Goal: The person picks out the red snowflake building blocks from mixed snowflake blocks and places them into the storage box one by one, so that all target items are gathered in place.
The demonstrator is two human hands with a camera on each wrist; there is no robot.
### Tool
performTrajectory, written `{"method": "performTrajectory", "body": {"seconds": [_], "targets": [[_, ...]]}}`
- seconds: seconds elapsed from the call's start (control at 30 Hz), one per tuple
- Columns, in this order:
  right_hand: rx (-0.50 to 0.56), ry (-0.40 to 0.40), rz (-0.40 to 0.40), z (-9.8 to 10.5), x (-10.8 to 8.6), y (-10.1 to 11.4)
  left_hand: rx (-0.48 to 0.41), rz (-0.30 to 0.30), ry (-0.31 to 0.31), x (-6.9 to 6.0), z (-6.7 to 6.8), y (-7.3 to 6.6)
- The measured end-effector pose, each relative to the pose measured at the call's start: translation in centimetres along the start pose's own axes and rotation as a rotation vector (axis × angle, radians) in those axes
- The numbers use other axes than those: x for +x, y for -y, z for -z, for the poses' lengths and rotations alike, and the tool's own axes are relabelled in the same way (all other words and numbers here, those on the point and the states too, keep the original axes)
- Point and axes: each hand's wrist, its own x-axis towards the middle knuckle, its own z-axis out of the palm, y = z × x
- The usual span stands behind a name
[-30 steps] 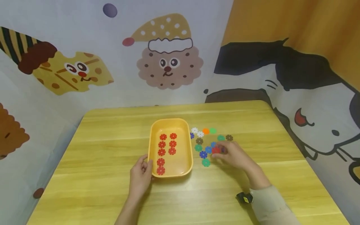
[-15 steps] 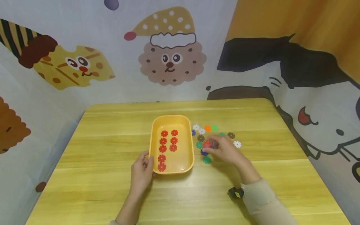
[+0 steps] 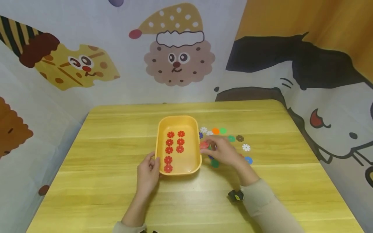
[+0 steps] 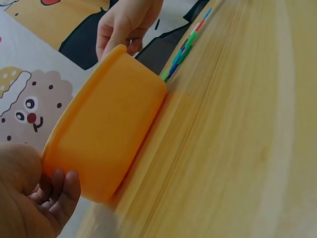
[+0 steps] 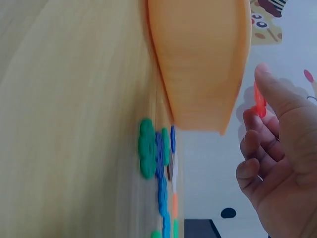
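My right hand [image 3: 223,151] pinches a red snowflake disc [image 3: 203,145] between thumb and fingertips, close to the right rim of a yellow plastic tray [image 3: 190,158]. In the right wrist view, the red disc [image 5: 259,101] is held above the tabletop. My left hand [image 3: 147,173] grips the tray's near left side, thumb at the rim and fingers on the outer wall [image 4: 106,119]. Inside the tray lie several red snowflake discs [image 3: 169,142] in two columns, the left one longer.
Loose discs lie right of the tray, among them white [image 3: 246,147], blue [image 3: 248,160], brown [image 3: 240,138], orange [image 3: 215,131] and green [image 3: 214,163]. My right hand hides some of them. The wooden table [image 3: 110,139] meets a cartoon-printed cloth backdrop [image 3: 122,94].
My right hand has carried the red disc leftward from the loose discs to the tray's right rim, uncovering white and blue discs. My left hand keeps its grip on the tray.
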Motion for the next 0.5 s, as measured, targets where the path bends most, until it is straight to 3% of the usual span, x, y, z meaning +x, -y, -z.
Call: {"method": "performTrajectory", "body": {"seconds": [0.5], "targets": [[0.0, 0.015, 0.029, -2.2, 2.1, 1.6, -0.034, -0.012, 0.016, 0.5, -0.3, -0.1]]}}
